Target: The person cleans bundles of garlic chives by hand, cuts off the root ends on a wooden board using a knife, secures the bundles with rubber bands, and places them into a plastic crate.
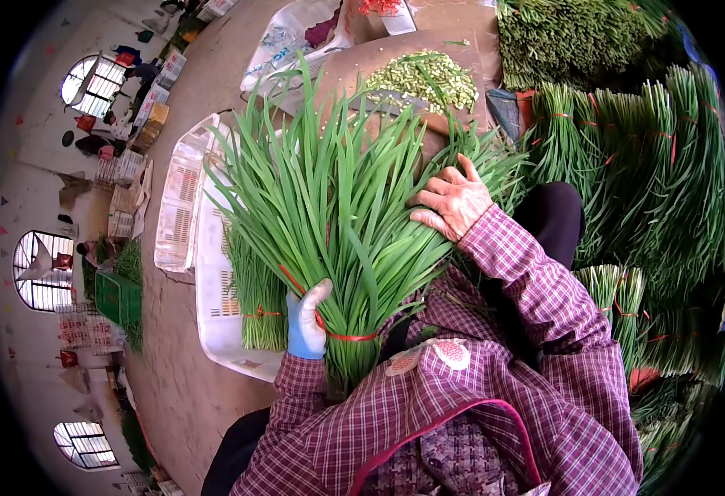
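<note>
A large bunch of garlic chives stands fanned out over my lap, leaf tips pointing away from me. A red tie circles its lower part, and a loose red strip sticks up near my thumb. My left hand, in a blue and white glove, is closed around the bunch at the tie; its fingers are partly hidden behind the leaves. Bare, with fingers apart, my right hand rests on the leaves at the bunch's right side. The stem ends are partly covered by my sleeve and clothing.
A white plastic crate on the left holds another tied bunch. Ahead, cut stem pieces lie on a board beside a knife. Many tied bunches are stacked along the right. A green crate stands far left.
</note>
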